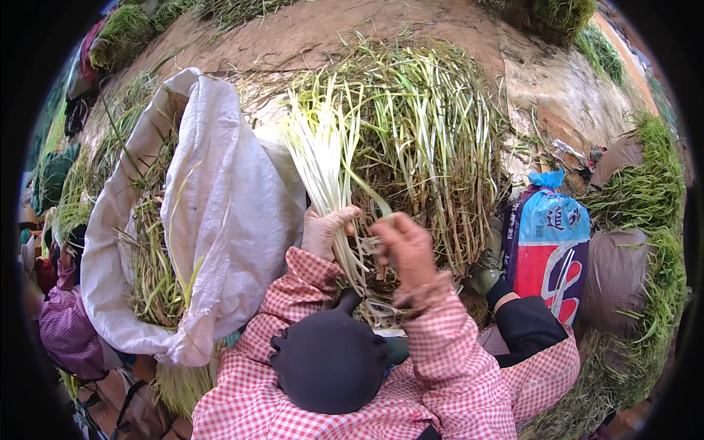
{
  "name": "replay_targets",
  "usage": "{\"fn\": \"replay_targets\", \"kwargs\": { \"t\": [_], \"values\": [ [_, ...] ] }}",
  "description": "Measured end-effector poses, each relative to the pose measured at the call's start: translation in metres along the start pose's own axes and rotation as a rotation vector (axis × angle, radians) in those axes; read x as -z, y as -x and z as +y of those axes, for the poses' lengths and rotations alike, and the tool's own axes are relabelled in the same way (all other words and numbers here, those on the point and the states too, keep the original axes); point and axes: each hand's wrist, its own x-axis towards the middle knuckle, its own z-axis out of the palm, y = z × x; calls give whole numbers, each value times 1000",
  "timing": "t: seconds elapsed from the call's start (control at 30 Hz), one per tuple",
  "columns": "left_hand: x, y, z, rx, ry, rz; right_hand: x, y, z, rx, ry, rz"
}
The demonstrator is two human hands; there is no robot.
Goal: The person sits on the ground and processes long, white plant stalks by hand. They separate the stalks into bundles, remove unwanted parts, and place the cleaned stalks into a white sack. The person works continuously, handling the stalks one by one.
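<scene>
My left hand [325, 230], which looks gloved in a thin pale glove, is closed around a bundle of long white-and-yellow leafy stalks [323, 159], their tops fanned away from me. Close on its right, my slightly blurred right hand [404, 247] pinches a single pale green leaf [371, 190] that slants toward the bundle. Past both hands lies a wide heap of similar stalks [434, 137], mixed with brown, withered strands. Left of the bundle an open white woven sack [220, 192] holds withered leaves and stems [154, 275].
A filled blue, red and purple printed bag [542, 247] stands at the right, beside brown wrapped bundles of green plants [616, 280]. A person in a purple checked top [71, 330] is at the far left. More green bundles [561, 16] lie at the upper right.
</scene>
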Motion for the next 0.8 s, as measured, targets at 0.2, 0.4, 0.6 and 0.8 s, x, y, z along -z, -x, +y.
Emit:
{"fn": "replay_targets", "kwargs": {
  "t": [0.2,0.4,0.6,0.8],
  "values": [
    [21,-7,23,16,113,-63,110,26,18,194,0,93],
    [20,-16,44,37,431,-208,81,38,68,195,910,-74],
    [13,-15,42,27,417,-169,42,43,57,114,440,-213],
    [12,1,31,90,354,-212,32,38,59,275,549,-40]
  ]
}}
